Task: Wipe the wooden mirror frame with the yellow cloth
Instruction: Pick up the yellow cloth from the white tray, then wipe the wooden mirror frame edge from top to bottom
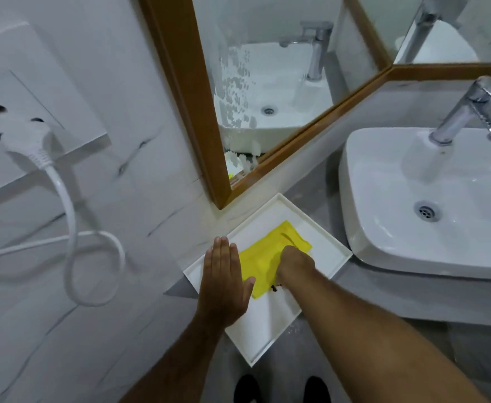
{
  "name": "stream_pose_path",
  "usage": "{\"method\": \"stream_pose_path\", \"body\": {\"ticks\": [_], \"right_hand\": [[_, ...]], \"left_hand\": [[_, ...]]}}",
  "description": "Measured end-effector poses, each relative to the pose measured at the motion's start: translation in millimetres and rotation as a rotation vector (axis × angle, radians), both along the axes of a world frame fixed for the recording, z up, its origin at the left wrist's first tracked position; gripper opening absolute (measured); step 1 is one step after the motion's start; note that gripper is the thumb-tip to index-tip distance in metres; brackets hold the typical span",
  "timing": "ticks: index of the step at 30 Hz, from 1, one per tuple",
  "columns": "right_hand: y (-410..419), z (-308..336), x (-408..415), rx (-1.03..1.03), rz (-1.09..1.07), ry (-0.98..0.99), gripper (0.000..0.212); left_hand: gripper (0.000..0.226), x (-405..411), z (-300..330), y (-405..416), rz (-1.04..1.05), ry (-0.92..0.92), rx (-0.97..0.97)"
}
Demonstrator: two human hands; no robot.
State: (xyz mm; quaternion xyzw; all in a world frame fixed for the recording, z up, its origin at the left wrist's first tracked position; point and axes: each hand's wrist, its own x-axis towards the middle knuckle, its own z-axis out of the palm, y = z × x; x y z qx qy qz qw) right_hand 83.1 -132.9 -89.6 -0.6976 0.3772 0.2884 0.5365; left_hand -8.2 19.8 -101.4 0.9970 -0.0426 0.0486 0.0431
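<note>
The yellow cloth (263,257) lies crumpled in a white square tray (319,228) on the grey counter, below the mirror's bottom corner. The wooden mirror frame (189,91) runs down the left side of the glass and along its lower edge to a corner just above the tray. My right hand (295,264) presses down on the cloth with its fingers curled into the fabric and hidden from view. My left hand (223,283) is flat with fingers together, holding nothing, over the tray's left edge beside the cloth.
A white basin (412,205) with a chrome tap (468,112) sits right of the tray. On the tiled wall at left, a white plug (32,141) sits in a socket and its cable (72,237) hangs in a loop. White smears mark the mirror glass (235,80).
</note>
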Motion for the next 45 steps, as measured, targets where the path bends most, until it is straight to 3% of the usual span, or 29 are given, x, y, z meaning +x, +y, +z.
{"method": "stream_pose_path", "body": {"ticks": [2,5,7,9,10,12,13,16,19,22,27,30,34,36,39,45], "right_hand": [[2.7,14.3,7.3,0.082,-0.101,-0.095,0.028],[4.5,46.6,9.8,0.299,-0.521,-0.165,0.009],[2.3,76.8,13.8,0.404,-0.525,-0.292,0.017],[-5.5,103.2,27.4,0.470,-0.457,-0.427,0.051],[-10.8,126.3,36.6,0.511,-0.420,-0.466,0.053],[-21.2,163.7,52.1,0.558,-0.362,-0.490,0.025],[-25.9,185.1,60.6,0.586,-0.359,-0.523,0.017],[-31.1,273.2,87.9,0.639,-0.330,-0.752,0.022],[-32.5,377.3,117.3,0.741,-0.504,-1.034,0.017],[-32.5,488.6,129.8,0.786,-0.498,-1.291,0.022],[-27.9,653.0,140.0,0.689,-0.494,-1.601,0.013],[-17.9,731.4,145.5,0.557,-0.516,-1.692,0.028],[4.9,789.8,169.0,0.285,-0.262,-1.840,0.051],[24.7,801.8,182.2,0.067,-0.125,-1.805,0.057],[53.2,804.7,188.1,-0.220,-0.094,-1.879,0.061],[50.9,780.3,188.7,-0.264,0.169,-2.361,0.066]], "left_hand": [[0.081,13.7,14.1,0.2,-0.005,-0.016,0.026],[0.081,29.2,46.4,-3.8,-0.014,-0.064,0.079],[0.080,35.2,69.0,-7.9,-0.041,-0.099,0.104],[0.079,36.9,94.6,-11.1,-0.102,-0.149,0.132],[0.078,41.1,114.0,-12.4,-0.149,-0.183,0.154],[0.080,52.1,153.4,-17.0,-0.209,-0.231,0.183],[0.081,60.6,178.5,-18.5,-0.217,-0.254,0.204],[0.084,94.1,279.7,-14.4,-0.195,-0.377,0.277],[0.082,122.7,405.2,-4.9,-0.185,-0.619,0.375],[0.081,130.7,538.6,2.4,-0.165,-0.858,0.496],[0.082,123.3,725.2,25.0,-0.022,-1.032,0.697],[0.078,117.8,789.4,46.7,0.092,-0.998,0.794],[0.082,120.4,808.2,53.8,0.060,-0.968,0.850],[0.082,123.1,807.7,54.3,0.050,-0.984,0.848],[0.079,125.1,809.2,54.4,0.060,-0.997,0.828],[0.081,131.7,812.2,49.1,0.050,-1.044,0.834]]}}
